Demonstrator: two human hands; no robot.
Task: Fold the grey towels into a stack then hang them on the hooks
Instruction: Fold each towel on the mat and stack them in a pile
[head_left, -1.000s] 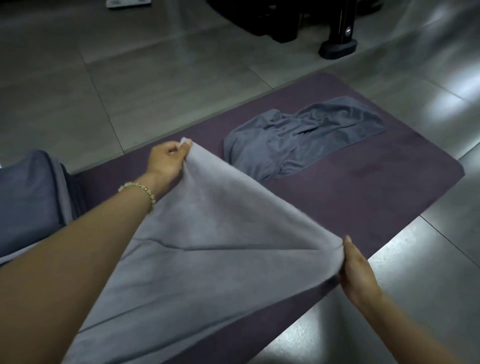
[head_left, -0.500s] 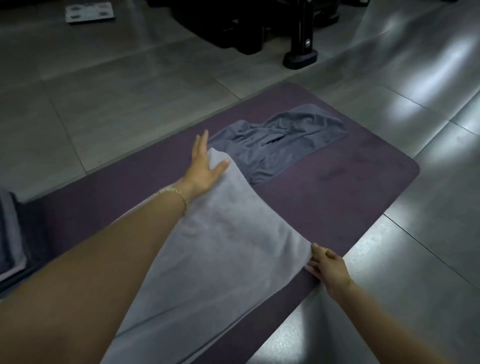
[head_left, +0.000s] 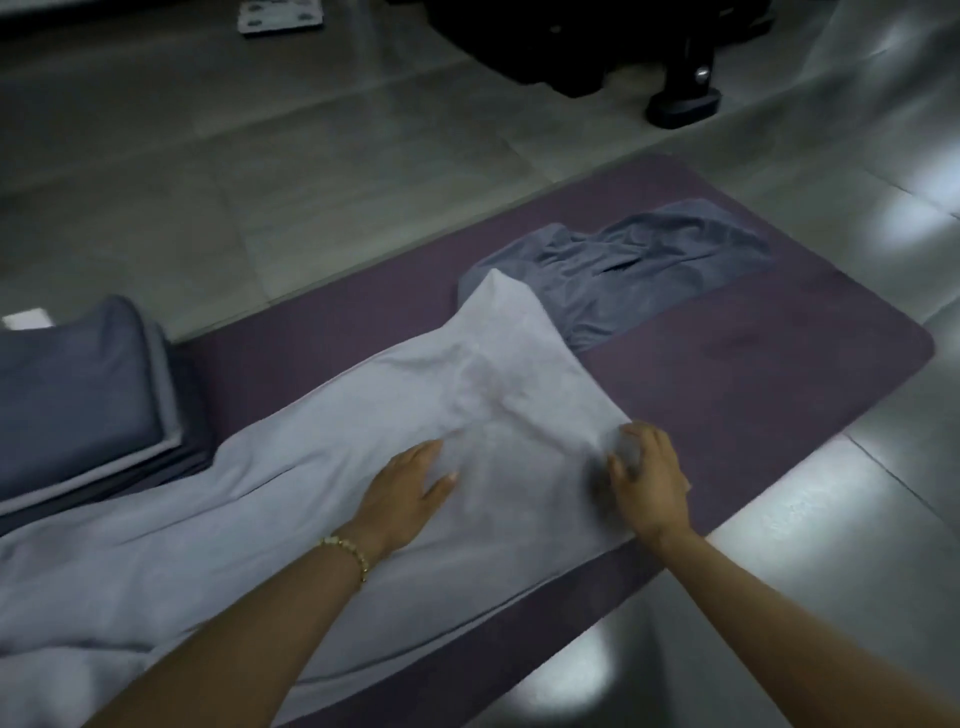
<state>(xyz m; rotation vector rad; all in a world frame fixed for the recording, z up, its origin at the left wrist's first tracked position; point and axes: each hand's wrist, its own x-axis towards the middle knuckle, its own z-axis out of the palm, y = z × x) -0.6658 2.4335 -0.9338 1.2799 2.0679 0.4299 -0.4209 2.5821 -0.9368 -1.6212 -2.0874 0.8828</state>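
A light grey towel (head_left: 322, 467) lies spread lengthwise on the purple mat (head_left: 769, 374). Its far corner overlaps a crumpled dark grey towel (head_left: 639, 275) at the mat's far end. My left hand (head_left: 405, 493) rests flat on the light towel with fingers spread. My right hand (head_left: 649, 478) is at the towel's right edge, fingers curled around a bunch of the fabric; this spot is blurred. A stack of folded grey-blue towels (head_left: 78, 395) sits at the left on the mat.
Grey tiled floor (head_left: 260, 182) surrounds the mat. A black stand foot (head_left: 680, 104) and dark equipment sit at the far side. A white bathroom scale (head_left: 280, 18) lies at the top edge.
Both hands laid the lifted towel down on the mat. My left hand drew back from the far corner to the towel's middle, and my right hand closed on the right edge.
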